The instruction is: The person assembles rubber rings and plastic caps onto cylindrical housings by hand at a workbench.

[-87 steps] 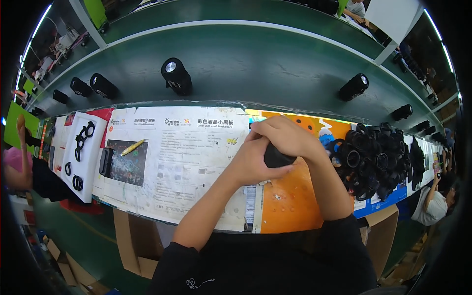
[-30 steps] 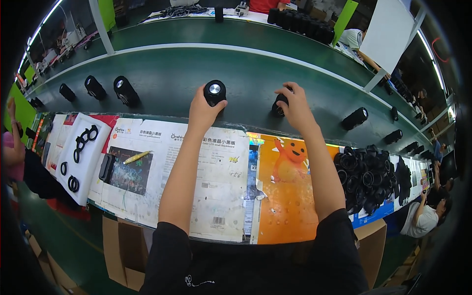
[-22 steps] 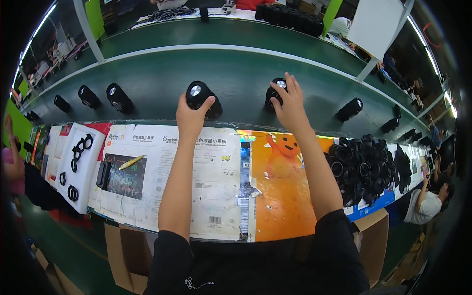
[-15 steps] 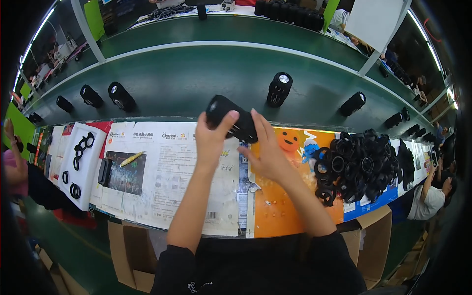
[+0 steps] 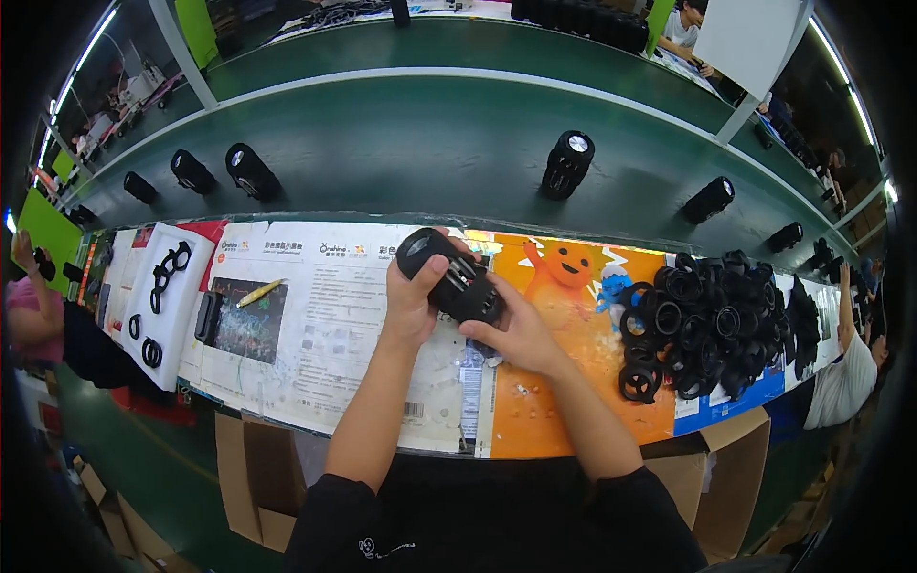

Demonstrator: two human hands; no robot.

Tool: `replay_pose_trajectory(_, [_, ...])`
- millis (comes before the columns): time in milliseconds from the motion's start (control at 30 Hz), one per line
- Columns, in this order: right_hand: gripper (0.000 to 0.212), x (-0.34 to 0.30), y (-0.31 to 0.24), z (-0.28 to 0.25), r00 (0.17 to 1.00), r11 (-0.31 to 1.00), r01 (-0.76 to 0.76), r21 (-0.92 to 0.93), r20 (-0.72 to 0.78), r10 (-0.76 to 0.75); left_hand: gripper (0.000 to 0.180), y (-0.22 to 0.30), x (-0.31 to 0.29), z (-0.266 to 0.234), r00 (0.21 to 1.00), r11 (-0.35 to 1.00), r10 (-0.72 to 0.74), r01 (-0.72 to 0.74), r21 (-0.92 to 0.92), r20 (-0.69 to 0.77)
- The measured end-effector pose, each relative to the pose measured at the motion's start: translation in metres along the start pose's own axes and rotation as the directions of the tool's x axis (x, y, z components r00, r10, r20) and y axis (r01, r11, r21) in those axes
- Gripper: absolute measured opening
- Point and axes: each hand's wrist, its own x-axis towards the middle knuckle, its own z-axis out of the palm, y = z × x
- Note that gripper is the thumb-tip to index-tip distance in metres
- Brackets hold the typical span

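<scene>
Between my two hands is a black cylindrical speaker (image 5: 465,289), tilted, its upper left end rounded and its slotted side showing. My left hand (image 5: 409,304) wraps round the upper left end, thumb across the top. The lower right end is gripped by my right hand (image 5: 521,334), with its thumb on the near side and its other fingers mostly hidden behind. Both hands are above the table, over the seam between a white printed sheet (image 5: 353,382) and an orange sheet (image 5: 535,411).
Black rings (image 5: 707,329) are heaped at right. At left, a white foam tray (image 5: 177,329) holds several rings, beside a small black block (image 5: 207,318) and a yellow pen (image 5: 260,293). Similar speakers (image 5: 568,167) stand along the green conveyor (image 5: 420,143). Cardboard boxes (image 5: 239,477) flank me below; people sit either side.
The speaker has come down nearer to me and turned, so its slotted side now shows more. My right hand has closed more firmly round its lower end.
</scene>
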Motion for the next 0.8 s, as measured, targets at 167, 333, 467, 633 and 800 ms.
replay_pose_trajectory(167, [0.092, -0.002, -0.015, 0.015, 0.974, 0.820, 0.140, -0.555, -0.072, -0.215, 0.066, 0.006, 0.001, 0.001, 0.983, 0.987, 0.161, -0.161, 0.012, -0.083])
replay_pose_trajectory(333, [0.097, -0.005, 0.000, 0.010, 0.997, 0.987, 0.057, -0.153, -0.051, -0.066, 0.085, 0.005, 0.004, -0.002, 0.978, 0.978, 0.117, -0.083, -0.194, 0.171])
replay_pose_trajectory(467, [0.097, -0.010, -0.004, 0.010, 0.999, 1.000, -0.005, -0.022, -0.043, 0.004, 0.078, 0.006, 0.000, -0.003, 0.982, 0.997, 0.070, -0.064, -0.041, 0.173])
replay_pose_trajectory(633, [0.100, -0.011, -0.001, 0.009, 1.000, 0.999, 0.016, 0.035, 0.018, -0.017, 0.067, 0.006, -0.004, 0.006, 0.988, 0.993, 0.051, -0.035, -0.110, 0.146])
replay_pose_trajectory(800, [0.096, -0.013, -0.001, 0.014, 1.000, 0.999, 0.013, 0.039, -0.024, -0.012, 0.064, 0.003, -0.005, 0.009, 0.990, 0.989, 0.026, -0.005, -0.149, 0.139])
